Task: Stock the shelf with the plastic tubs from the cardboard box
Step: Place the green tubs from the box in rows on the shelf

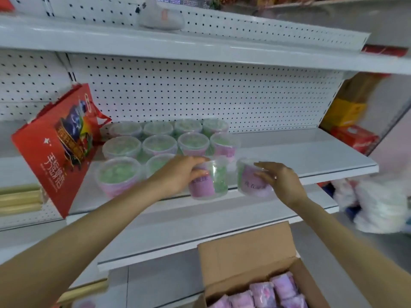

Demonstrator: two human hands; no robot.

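Shelf (289,156) of white metal at mid height, tubs on its left part. Left hand (178,174) clamped on the left tub (209,183) — fingers curled over the rim, thumb down the side. Left tub upright at the shelf's front lip, overlapping the edge; cannot tell whether set down or just above. Right hand (281,181) grasping the right tub (249,176) from its right side, fingers across the purple label. Right tub just beside the left one, slightly tilted, also at the front lip. Both clear plastic, green contents, purple label. Behind and to the left — stocked tubs (159,144) in three rows, back row against the pegboard panel (200,92). Red gift bag (60,150) leaning just left of the rows. Cardboard box (242,252) open at lower right, boxed tubs (266,292) lying inside, purple labels up. Grey slipper (162,17) on the upper shelf (222,47). White plastic bags (378,203) low at far right.
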